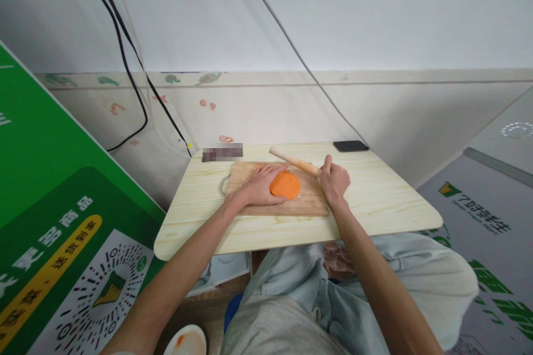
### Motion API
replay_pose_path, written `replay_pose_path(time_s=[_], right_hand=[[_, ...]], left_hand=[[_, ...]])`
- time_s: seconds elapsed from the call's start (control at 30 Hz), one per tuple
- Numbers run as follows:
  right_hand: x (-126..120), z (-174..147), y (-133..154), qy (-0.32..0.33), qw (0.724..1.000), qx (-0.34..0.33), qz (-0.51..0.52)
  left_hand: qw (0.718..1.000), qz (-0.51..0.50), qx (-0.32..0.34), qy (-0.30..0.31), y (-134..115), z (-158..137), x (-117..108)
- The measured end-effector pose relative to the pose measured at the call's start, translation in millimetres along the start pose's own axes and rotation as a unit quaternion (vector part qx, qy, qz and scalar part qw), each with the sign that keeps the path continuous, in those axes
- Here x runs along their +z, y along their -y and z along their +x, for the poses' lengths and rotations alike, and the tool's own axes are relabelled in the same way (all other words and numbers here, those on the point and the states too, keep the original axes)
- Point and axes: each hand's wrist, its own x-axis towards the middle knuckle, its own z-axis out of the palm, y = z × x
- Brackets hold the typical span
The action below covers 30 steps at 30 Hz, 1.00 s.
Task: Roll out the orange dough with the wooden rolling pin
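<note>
Orange dough (287, 184) is held by the left hand (262, 186), grip wide (the right hand (334, 180) clasps a rolling pin (296, 163)).

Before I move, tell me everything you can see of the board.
The board is a rectangular slab, light brown, wooden in look, with a curved metal handle at its left end. It lies flat on the table. The orange dough sits on it, cupped by the left hand, which seems to rest on the wood. The stick in the right hand slants over its far edge; whether they touch is unclear.
</note>
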Motion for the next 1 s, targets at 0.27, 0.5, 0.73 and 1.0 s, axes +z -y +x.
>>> replay_pose_path(time_s=[0.27,0.5,0.73,1.0], right_hand=[[2.5,1.7,-1.1,0.005,1.000,0.004,-0.012],[4.8,1.4,-3.1,0.009,1.000,-0.003,-0.009],[6.9,1.6,-5.0,0.008,1.000,-0.011,0.004],[6.9,2.1,-4.6,0.002,1.000,-0.006,0.009]], left_hand=[[0.999,0.014,-0.047,0.005,-2.4,1.0,4.6],[0.998,0.008,-0.057,-0.016,-3.9,3.6,5.5],[0.997,-0.001,-0.073,-0.020,0.1,7.6,7.6],[0.998,0.009,-0.057,-0.004,-1.2,3.6,6.5]])
